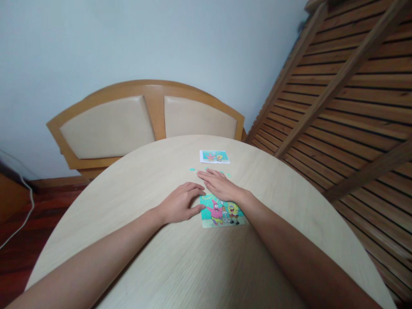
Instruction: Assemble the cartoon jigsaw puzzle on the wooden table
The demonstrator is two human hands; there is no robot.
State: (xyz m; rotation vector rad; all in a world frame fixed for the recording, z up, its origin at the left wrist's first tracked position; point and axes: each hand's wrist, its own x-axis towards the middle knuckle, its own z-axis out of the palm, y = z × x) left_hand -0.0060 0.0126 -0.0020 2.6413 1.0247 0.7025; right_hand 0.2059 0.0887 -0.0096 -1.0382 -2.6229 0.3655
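A round table of pale, fine-grained wood (180, 257) fills the lower half of the view, its curved far edge meeting a padded wooden headboard with two cream panels (144, 120). Near the middle lies a flat rectangular cardboard jigsaw puzzle with a turquoise cartoon picture (222, 212), mostly assembled, its near edge straight and clean. The left hand (180, 204) rests on the tabletop at the puzzle's left edge, fingers loosely curled and the thumb touching the puzzle's side; it grips nothing visible. The right hand (220, 184) lies palm down and flat, fingers stretched together over the puzzle's far edge, pressing on it rather than holding anything. A few small loose turquoise puzzle pieces (193, 170) sit just beyond the fingertips. Farther back lies a small glossy rectangular reference card with a white border (214, 156). Slatted brown wooden bed frames (347, 107) lean at the right.
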